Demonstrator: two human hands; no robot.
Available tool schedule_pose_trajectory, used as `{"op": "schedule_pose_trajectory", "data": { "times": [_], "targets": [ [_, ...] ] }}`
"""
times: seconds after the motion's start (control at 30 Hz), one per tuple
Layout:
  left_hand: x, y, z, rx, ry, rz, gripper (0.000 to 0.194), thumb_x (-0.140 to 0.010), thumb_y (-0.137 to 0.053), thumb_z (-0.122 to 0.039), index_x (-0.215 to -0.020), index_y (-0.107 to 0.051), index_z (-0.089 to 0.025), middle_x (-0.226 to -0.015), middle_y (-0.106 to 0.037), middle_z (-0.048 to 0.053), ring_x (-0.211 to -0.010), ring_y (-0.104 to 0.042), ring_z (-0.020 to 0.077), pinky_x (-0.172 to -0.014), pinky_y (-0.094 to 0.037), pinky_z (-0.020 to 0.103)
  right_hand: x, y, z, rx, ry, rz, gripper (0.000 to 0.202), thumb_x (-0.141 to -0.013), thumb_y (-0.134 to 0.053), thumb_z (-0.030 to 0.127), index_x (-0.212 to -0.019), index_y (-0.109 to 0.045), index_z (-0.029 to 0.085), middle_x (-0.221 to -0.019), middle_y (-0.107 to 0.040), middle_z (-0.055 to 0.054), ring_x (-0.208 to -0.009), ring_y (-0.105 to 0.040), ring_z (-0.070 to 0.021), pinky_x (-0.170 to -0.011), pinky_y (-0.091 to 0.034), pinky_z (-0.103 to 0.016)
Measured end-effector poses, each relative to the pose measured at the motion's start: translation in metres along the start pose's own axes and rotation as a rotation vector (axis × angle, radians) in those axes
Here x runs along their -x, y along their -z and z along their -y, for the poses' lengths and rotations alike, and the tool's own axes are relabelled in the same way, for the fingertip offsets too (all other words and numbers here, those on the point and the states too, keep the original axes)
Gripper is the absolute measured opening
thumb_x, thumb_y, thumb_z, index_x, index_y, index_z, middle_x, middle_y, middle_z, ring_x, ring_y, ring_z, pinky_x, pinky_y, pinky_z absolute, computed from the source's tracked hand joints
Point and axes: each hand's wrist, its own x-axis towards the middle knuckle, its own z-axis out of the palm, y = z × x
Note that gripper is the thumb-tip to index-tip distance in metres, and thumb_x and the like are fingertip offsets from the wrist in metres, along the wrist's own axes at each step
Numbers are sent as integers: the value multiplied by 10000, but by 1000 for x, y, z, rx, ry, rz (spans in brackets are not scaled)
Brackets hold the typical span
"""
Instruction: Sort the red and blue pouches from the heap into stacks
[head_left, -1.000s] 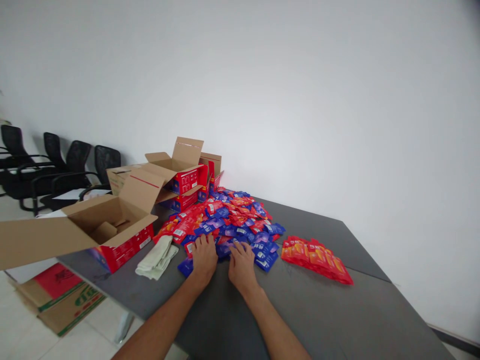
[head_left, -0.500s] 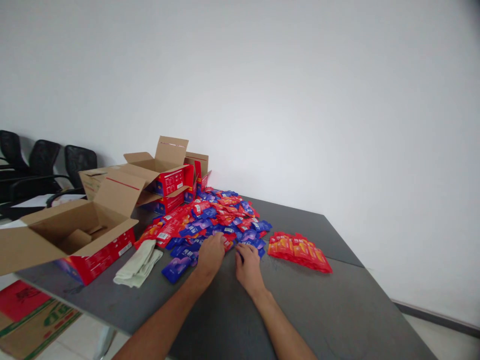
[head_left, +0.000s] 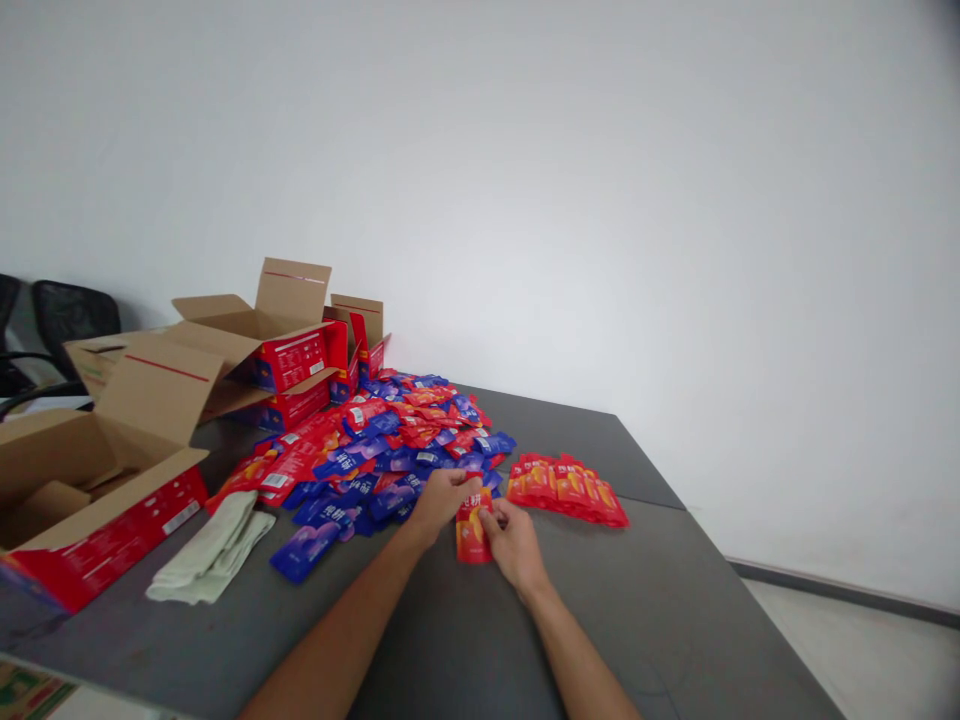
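Note:
A red pouch (head_left: pixel 472 535) with an orange picture is held upright between both hands, above the near part of the dark table (head_left: pixel 442 640). My left hand (head_left: pixel 437 508) pinches its top edge, and my right hand (head_left: pixel 516 543) grips its right side. Just beyond lies a big heap of red and blue pouches (head_left: pixel 405 430), jumbled together. Off to the right, a row of overlapping red pouches (head_left: pixel 566 487) lies on the table, all of them face up. At the heap's near left edge sits a blue pouch (head_left: pixel 309 545).
An open red carton (head_left: pixel 135 520) stands at the left, with more open cartons (head_left: pixel 292 360) stacked behind it. Folded pale gloves or cloth (head_left: pixel 214 550) lie beside the near carton. Black chairs (head_left: pixel 75 320) and a white wall (head_left: pixel 570 200) are beyond.
Both hands have come back from the heap's near edge with a red pouch now held between them. The view has turned to the right.

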Motion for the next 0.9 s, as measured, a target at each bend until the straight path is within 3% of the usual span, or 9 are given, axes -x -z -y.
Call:
{"op": "schedule_pose_trajectory", "data": {
  "times": [0.07, 0.2, 0.4, 0.57, 0.7, 0.8, 0.9],
  "targets": [
    [-4, -2, 6, -13, 24, 3, 350, -686, -697, -476, -663, -650, -130, -593, -604, -7, -518, -482, 107, -510, -330, 227, 2, -1, -6, -4, -24, 12, 326, -857, -562, 485, -738, -595, 183, -638, -571, 21, -588, -492, -132, -558, -351, -227],
    [-6, -8, 17, -1, 2, -125, 341, -702, -680, -477, -659, -614, -145, -592, -575, -17, -527, -463, 102, -511, -320, 221, 3, -3, -10, -85, -68, 45, 302, -857, -565, 462, -742, -571, 183, -657, -581, 19, -585, -493, -124, -554, -350, -225],
    [-3, -16, 13, 82, -14, -211, 367, -762, -619, -502, -627, -500, -182, -559, -457, -58, -512, -391, 89, -485, -286, 216, 3, -6, -3, -195, -128, 48, 308, -836, -605, 471, -738, -560, 182, -657, -588, 10, -562, -483, -120, -528, -350, -228],
    [-6, -11, 13, -4, -34, -232, 447, -812, -542, -567, -591, -450, -190, -541, -416, -58, -509, -354, 88, -478, -265, 225, 7, -8, 8, -269, -155, 88, 343, -820, -629, 505, -737, -555, 180, -652, -581, 11, -557, -471, -113, -527, -350, -226],
    [-8, -6, 14, -40, -48, -341, 451, -816, -532, -570, -582, -433, -196, -525, -412, -60, -501, -348, 88, -470, -263, 224, 12, -6, 16, -273, -142, 167, 355, -833, -623, 515, -775, -595, 167, -672, -590, 13, -573, -463, -102, -540, -329, -216],
    [-9, -1, 15, 10, -12, -417, 457, -794, -554, -586, -582, -437, -199, -506, -402, -68, -479, -332, 83, -458, -259, 223, 16, -6, 15, -238, -138, 309, 364, -843, -612, 513, -784, -640, 155, -665, -608, 10, -557, -458, -95, -527, -305, -211],
    [-8, 3, 13, 101, 53, -398, 471, -752, -593, -618, -590, -470, -194, -505, -437, -63, -463, -353, 82, -456, -269, 222, 17, -7, 8, -179, -176, 307, 373, -830, -625, 504, -738, -660, 144, -612, -607, 4, -531, -460, -97, -510, -291, -214]
  ]
}}
